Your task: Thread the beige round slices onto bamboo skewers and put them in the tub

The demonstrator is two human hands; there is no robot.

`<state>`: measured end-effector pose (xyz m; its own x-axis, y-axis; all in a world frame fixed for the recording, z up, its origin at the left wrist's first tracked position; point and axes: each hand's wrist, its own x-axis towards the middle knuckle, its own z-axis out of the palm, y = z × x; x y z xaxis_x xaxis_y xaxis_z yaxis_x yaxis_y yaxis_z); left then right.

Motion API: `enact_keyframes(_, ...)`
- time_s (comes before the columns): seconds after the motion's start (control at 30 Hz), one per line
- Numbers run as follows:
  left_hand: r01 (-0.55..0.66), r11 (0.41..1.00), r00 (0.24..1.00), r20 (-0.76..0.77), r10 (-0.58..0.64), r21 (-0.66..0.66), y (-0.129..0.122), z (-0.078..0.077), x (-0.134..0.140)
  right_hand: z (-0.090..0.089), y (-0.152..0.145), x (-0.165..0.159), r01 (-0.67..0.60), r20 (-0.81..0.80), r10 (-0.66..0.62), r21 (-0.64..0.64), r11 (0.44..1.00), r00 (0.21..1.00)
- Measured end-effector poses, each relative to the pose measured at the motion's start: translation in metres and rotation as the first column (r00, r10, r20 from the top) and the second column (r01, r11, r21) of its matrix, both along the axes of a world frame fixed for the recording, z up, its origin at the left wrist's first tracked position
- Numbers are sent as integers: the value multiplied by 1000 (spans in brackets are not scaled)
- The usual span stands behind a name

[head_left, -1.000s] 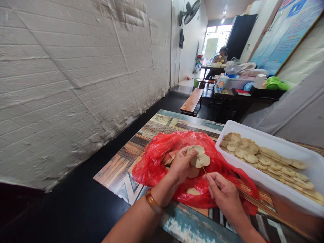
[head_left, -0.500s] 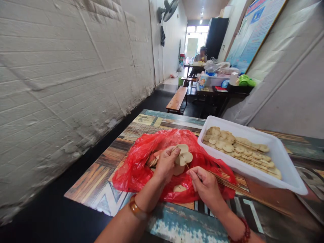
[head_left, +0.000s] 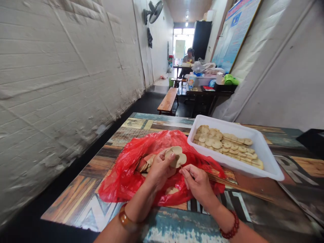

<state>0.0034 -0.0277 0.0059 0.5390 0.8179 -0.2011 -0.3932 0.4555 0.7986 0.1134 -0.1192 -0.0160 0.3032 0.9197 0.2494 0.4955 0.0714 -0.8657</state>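
My left hand (head_left: pixel 160 168) is closed, thumb on top, around a few thin round beige slices (head_left: pixel 180 159) that fan out past its fingertips. My right hand (head_left: pixel 198 184) pinches a thin wooden skewer (head_left: pixel 181 166), whose tip end meets the lowest slice. How far it goes through the slices is hidden. Both hands are over an open red plastic bag (head_left: pixel 115 185). Inside the bag, more slices (head_left: pixel 144 164) lie in a heap at the left, and a loose slice (head_left: pixel 172 190) rests near its front.
A white plastic tray (head_left: pixel 269 165) at right holds rows of skewered slices (head_left: pixel 227 146). Several long bare skewers (head_left: pixel 243 189) lie on the patterned table (head_left: pixel 73 192) beside the bag. Beyond are a wooden bench (head_left: pixel 168 100), a cluttered table and a seated person (head_left: pixel 188 58).
The whole view has swung, so everything sits further left in it. My hands keep their hold at the slices; slightly less of the skewer shows between them.
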Motion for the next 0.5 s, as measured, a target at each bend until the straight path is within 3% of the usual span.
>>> enact_keyframes(0.5,-18,995,990,-136,32,100,0,2,2,0,4,0,20,-22,-19,47,999,1000)
